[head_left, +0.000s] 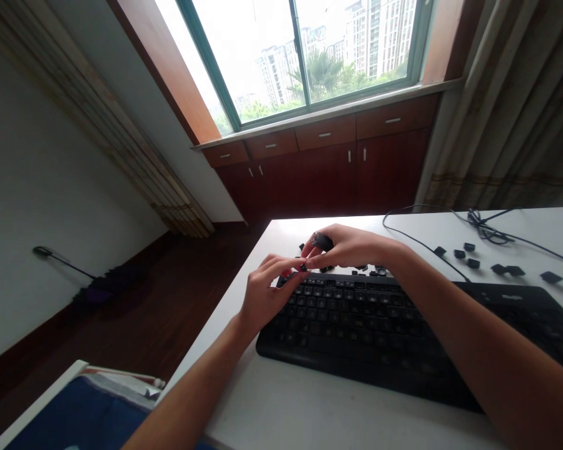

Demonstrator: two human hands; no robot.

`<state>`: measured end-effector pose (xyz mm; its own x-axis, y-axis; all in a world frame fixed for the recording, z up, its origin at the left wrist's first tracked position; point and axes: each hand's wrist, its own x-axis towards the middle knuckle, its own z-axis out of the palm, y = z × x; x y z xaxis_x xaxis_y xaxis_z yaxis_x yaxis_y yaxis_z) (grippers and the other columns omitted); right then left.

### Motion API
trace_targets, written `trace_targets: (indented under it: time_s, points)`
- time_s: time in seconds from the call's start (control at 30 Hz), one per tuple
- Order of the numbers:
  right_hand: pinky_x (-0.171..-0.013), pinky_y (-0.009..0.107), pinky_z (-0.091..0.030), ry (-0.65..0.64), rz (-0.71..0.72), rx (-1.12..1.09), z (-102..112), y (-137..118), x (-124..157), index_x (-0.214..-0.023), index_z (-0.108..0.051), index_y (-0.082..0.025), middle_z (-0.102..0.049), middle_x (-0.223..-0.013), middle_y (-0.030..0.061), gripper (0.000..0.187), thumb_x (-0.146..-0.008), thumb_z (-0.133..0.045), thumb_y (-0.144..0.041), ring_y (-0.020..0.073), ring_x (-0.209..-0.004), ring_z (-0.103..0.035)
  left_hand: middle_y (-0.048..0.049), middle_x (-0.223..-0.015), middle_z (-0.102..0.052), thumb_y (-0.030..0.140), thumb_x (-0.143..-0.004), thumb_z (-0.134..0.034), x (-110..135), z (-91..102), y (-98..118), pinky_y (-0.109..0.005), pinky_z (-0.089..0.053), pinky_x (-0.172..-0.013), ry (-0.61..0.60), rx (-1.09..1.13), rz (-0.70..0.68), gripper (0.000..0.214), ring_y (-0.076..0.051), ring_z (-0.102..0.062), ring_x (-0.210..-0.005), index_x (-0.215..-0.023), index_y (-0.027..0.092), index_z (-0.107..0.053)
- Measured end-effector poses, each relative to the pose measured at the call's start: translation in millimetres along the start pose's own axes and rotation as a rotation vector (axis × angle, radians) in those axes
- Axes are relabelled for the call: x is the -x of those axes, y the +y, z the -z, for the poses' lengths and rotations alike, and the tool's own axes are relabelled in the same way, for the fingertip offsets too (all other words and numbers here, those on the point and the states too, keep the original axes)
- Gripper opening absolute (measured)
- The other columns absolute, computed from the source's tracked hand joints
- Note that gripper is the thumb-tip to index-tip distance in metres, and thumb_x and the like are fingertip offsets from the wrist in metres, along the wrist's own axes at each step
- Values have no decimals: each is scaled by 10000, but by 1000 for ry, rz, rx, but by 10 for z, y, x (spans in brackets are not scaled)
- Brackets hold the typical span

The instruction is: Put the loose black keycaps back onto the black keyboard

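Black keyboard (356, 331) lies beneath both hands: right-hand fingers (342, 245) pinch a small dark piece (322, 241), while left-hand fingers (274, 267) curl narrowly above its top-left corner.

Your head camera looks forward and down from above the desk (309, 406), on the near side of the keyboard (356, 337). Keyboard's close, lower middle of frame. Window (300, 56) is well past it, top of frame. Wide view, sitting a bit tilted.
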<state>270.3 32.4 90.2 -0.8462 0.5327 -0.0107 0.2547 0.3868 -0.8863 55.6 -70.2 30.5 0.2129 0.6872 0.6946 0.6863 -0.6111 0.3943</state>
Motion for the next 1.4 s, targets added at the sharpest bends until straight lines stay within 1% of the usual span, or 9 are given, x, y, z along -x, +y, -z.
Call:
trace_targets:
  time_s: [0.13, 0.27, 0.37, 0.5, 0.7, 0.87, 1.1, 1.23, 1.4]
  points:
    - [-572, 211, -440, 16, 10, 42, -61, -52, -22, -1032, -750, -197, -723, -841, 18, 317, -795, -741, -408, 122, -685, -594, -5, -888, -693, 212, -813, -815, 5, 5, -17, -292, -529, -754, 47, 16, 66, 208, -140, -602, -763, -995, 228, -715]
    - [-623, 210, -457, 36, 21, 127, -109, -144, -10, -1022, -743, -196, -742, -896, 22, 294, -791, -741, -379, 143, -776, -641, -8, -902, -689, 219, -806, -820, 12, -3, -15, -287, -529, -743, 58, 32, 64, 224, -141, -602, -763, -1001, 230, -711]
    - [-621, 213, -458, 58, -9, 162, -129, -188, -1, -1052, -734, -200, -746, -939, 25, 360, -758, -769, -405, 161, -818, -658, -11, -890, -681, 214, -814, -808, 22, -10, -24, -284, -522, -729, 81, 32, 83, 183, -140, -594, -751, -967, 223, -708]
    - [-582, 219, -440, 77, -54, 212, -187, -212, -4, -942, -745, -208, -737, -851, 8, 358, -718, -776, -486, 169, -783, -654, -5, -846, -660, 222, -810, -803, 55, -21, -74, -280, -500, -699, 112, 51, 133, 163, -139, -574, -728, -905, 210, -670]
    - [-536, 237, -399, 147, -46, 357, -270, -291, 13, -832, -735, -188, -719, -775, 16, 264, -723, -753, -427, 154, -682, -626, 2, -825, -651, 230, -792, -820, 70, -30, -97, -288, -497, -695, 93, 75, 138, 195, -141, -575, -722, -893, 212, -654]
    - [-526, 251, -387, 139, -101, 488, -113, -377, 108, -840, -745, -204, -722, -765, 25, 215, -774, -719, -407, 151, -646, -616, 0, -849, -676, 219, -803, -818, 17, -23, -12, -287, -512, -701, 44, 37, 80, 211, -142, -594, -748, -951, 218, -668]
    - [-505, 286, -396, 53, -435, 663, 210, -201, 281, -840, -743, -196, -726, -781, 57, 275, -703, -762, -434, 191, -625, -638, -6, -856, -660, 204, -869, -741, -6, -18, 24, -279, -510, -691, -3, -39, 35, 135, -132, -587, -738, -984, 209, -670]
    - [-506, 309, -400, -24, -455, 653, 252, -56, 311, -792, -756, -197, -726, -797, 78, 217, -671, -773, -377, 226, -646, -651, -10, -866, -646, 181, -880, -717, 1, -17, 15, -279, -510, -704, -48, -40, 24, 134, -131, -576, -742, -1002, 208, -670]
    - [-530, 323, -422, -65, -456, 611, 270, -38, 321, -827, -772, -221, -728, -819, 75, 250, -668, -791, -414, 251, -686, -658, -11, -857, -635, 172, -888, -698, 0, -25, 11, -279, -505, -702, -82, -46, 24, 132, -133, -568, -749, -1013, 207, -672]
